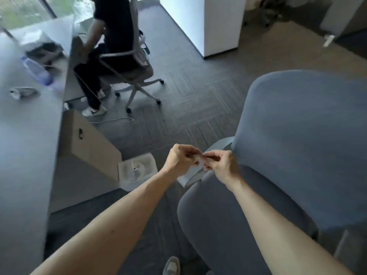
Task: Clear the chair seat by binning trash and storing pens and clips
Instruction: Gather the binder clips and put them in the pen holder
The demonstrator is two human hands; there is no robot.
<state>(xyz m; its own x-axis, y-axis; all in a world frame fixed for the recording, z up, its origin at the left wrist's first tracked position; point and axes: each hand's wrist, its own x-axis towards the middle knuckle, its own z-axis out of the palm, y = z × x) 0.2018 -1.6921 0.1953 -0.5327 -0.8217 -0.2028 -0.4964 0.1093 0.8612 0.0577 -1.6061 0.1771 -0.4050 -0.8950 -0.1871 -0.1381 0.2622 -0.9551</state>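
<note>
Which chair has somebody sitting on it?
The white-framed chair far off by the desk: a person in dark clothes sits there. Nobody sits on the blue chair beside the left hand and right hand, which pinch a small pale thing.

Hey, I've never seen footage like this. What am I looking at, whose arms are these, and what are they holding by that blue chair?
No machine here: a person wears one wide-angle camera on the head, looking down, so the two bare arms are their own. The left hand and right hand meet beside the blue chair and pinch a small pale item between them, too blurred to name. Nothing shows on the visible part of the seat. On the floor by the desk stands an open white box, and another person sits farther off.
</note>
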